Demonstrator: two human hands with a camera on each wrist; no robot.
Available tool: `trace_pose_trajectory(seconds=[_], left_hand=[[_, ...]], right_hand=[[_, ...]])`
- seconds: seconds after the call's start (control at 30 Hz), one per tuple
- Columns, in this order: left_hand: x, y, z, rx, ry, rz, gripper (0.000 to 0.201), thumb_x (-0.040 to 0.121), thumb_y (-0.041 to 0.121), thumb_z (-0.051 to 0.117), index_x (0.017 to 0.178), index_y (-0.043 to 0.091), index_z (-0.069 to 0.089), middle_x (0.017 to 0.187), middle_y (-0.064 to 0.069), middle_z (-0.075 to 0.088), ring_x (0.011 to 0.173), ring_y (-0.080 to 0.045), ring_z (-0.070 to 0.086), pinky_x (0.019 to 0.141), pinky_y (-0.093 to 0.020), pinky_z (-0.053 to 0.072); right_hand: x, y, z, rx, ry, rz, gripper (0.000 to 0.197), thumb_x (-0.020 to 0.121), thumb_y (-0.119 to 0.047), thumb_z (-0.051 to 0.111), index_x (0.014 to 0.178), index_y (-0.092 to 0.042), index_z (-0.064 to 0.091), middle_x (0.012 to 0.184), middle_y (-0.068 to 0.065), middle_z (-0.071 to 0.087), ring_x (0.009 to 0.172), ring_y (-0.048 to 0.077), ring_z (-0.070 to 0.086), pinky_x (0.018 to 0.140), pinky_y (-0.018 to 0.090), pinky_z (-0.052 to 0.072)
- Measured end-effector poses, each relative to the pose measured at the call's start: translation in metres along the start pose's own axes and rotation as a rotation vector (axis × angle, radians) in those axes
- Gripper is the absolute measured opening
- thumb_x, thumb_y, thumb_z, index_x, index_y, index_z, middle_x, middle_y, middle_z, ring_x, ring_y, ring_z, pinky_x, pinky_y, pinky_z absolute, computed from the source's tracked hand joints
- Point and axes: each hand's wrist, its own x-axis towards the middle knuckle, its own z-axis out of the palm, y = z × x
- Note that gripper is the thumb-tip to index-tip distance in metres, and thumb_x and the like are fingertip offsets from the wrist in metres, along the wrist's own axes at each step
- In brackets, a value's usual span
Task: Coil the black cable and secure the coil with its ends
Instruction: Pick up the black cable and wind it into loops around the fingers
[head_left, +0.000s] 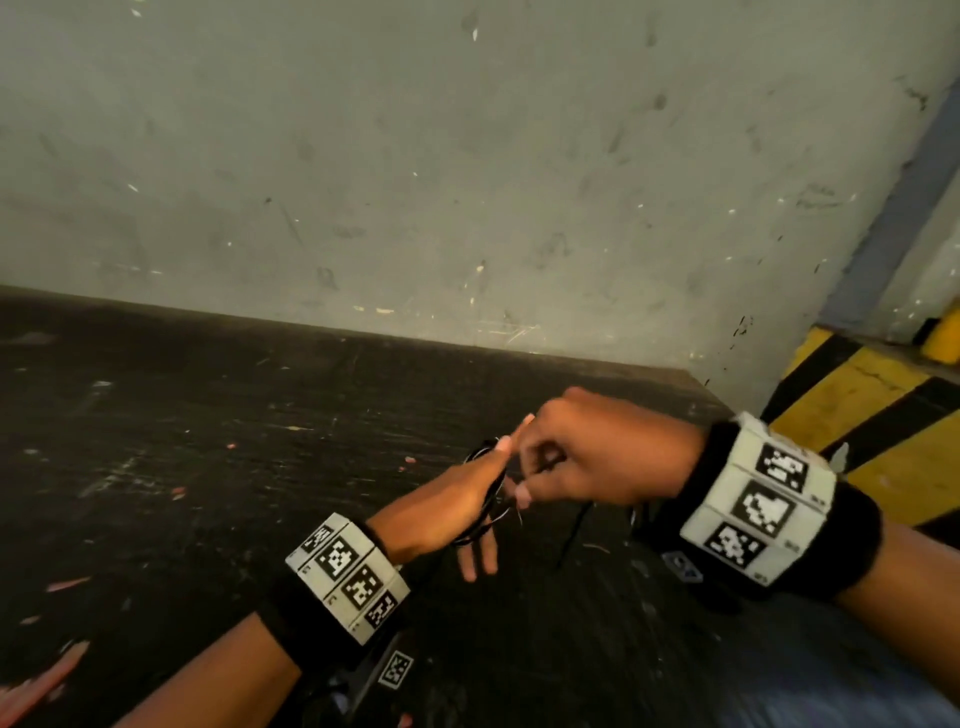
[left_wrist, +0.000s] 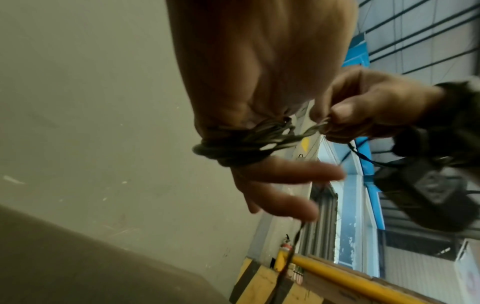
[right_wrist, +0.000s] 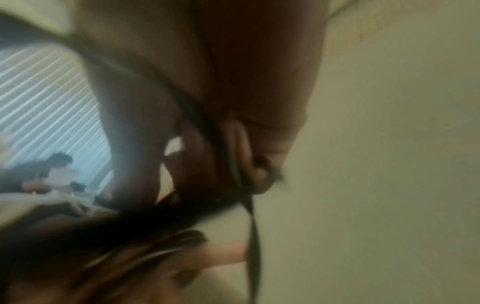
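A thin black cable (head_left: 488, 506) is wound in several turns round my left hand (head_left: 462, 499), whose fingers stick out straight past the coil (left_wrist: 241, 146). In the left wrist view those fingers (left_wrist: 291, 174) are spread and hold nothing themselves. My right hand (head_left: 566, 462) is close on the right and pinches a strand leading off the coil between thumb and fingertips (left_wrist: 335, 117). A loose end (head_left: 571, 535) hangs below the right hand. The right wrist view is blurred; it shows a dark cable strand (right_wrist: 250, 216) running down past a fingertip (right_wrist: 226, 252).
Both hands are above a dark, scuffed table (head_left: 208, 467) that meets a grey wall (head_left: 467, 156). The table ends at the right, beside a yellow-and-black striped kerb (head_left: 857, 415). A yellow pipe (left_wrist: 337, 273) lies beyond it.
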Motion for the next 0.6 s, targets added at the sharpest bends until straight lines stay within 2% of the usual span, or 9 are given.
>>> trace_pose_trajectory(seconds=[0.07,0.1,0.17,0.2,0.23,0.3,0.43,0.53,0.6], left_hand=[[-0.003,0.003,0.000,0.055,-0.064,-0.091,0.074,0.087,0.064,0.006,0.120,0.014,0.050,0.063,-0.004,0.067,0.040,-0.016,0.058,0.039,-0.022,0.047],[-0.006,0.003,-0.002,0.069,-0.113,-0.111,0.077,0.084,0.068,0.007,0.119,0.016,0.050,0.065,-0.010,0.068,0.042,-0.020,0.057,0.037,-0.021,0.046],[-0.011,0.001,-0.004,0.071,-0.198,-0.085,0.079,0.079,0.075,0.012,0.139,0.029,0.036,0.099,-0.026,0.066,0.051,-0.027,0.056,0.036,-0.020,0.045],[-0.014,0.000,-0.006,0.037,-0.232,-0.048,0.071,0.080,0.074,0.015,0.143,0.043,0.024,0.112,-0.025,0.061,0.053,-0.024,0.056,0.036,-0.020,0.045],[-0.019,0.002,-0.007,-0.019,-0.273,-0.011,0.062,0.081,0.072,0.017,0.141,0.054,0.017,0.118,-0.022,0.059,0.053,-0.020,0.056,0.035,-0.020,0.045],[-0.026,0.008,-0.010,-0.153,-0.373,0.053,0.056,0.082,0.069,0.022,0.137,0.061,0.020,0.119,-0.021,0.059,0.052,-0.017,0.058,0.033,-0.019,0.045],[-0.033,0.021,-0.012,-0.508,-0.609,0.207,0.052,0.089,0.060,0.020,0.140,0.054,0.023,0.123,-0.025,0.056,0.061,-0.024,0.068,0.034,-0.024,0.050],[-0.030,0.035,-0.015,-0.823,-0.726,0.366,0.054,0.091,0.057,0.026,0.144,0.045,0.024,0.132,-0.028,0.051,0.075,-0.036,0.071,0.043,-0.035,0.058],[-0.026,0.042,-0.018,-1.072,-0.737,0.468,0.053,0.094,0.053,0.031,0.145,0.040,0.025,0.139,-0.029,0.044,0.084,-0.043,0.068,0.053,-0.042,0.060]], right_hand=[[-0.002,0.012,-0.017,-0.040,0.024,0.003,0.020,0.079,-0.037,0.069,0.070,-0.020,0.065,0.057,-0.009,0.054,0.050,0.001,0.048,0.049,0.016,0.035],[-0.003,0.018,-0.026,-0.055,0.035,-0.003,0.022,0.077,-0.040,0.070,0.069,-0.020,0.065,0.054,-0.011,0.052,0.049,0.001,0.048,0.047,0.015,0.034],[-0.006,0.032,-0.040,-0.085,0.062,0.001,0.024,0.075,-0.042,0.071,0.068,-0.020,0.065,0.051,-0.011,0.051,0.050,0.000,0.048,0.046,0.015,0.031],[-0.008,0.040,-0.045,-0.078,0.087,0.001,0.025,0.074,-0.041,0.072,0.065,-0.019,0.065,0.050,-0.010,0.050,0.049,0.003,0.047,0.045,0.016,0.029],[-0.009,0.047,-0.047,-0.050,0.119,-0.003,0.026,0.075,-0.040,0.072,0.062,-0.018,0.065,0.048,-0.009,0.050,0.047,0.007,0.045,0.046,0.018,0.028],[-0.009,0.059,-0.042,0.031,0.165,-0.007,0.029,0.077,-0.036,0.070,0.056,-0.019,0.063,0.046,-0.004,0.049,0.043,0.010,0.040,0.046,0.023,0.029],[0.000,0.070,-0.006,0.127,0.221,0.021,0.034,0.086,-0.031,0.062,0.061,-0.010,0.066,0.052,0.008,0.059,0.044,0.014,0.046,0.047,0.026,0.034],[0.007,0.064,0.032,0.203,0.376,-0.010,0.039,0.085,-0.046,0.049,0.061,-0.018,0.063,0.055,0.007,0.064,0.047,0.014,0.054,0.050,0.028,0.039],[0.015,0.055,0.057,0.319,0.478,-0.008,0.035,0.086,-0.046,0.044,0.080,-0.017,0.064,0.069,0.009,0.070,0.061,0.016,0.063,0.059,0.032,0.050]])
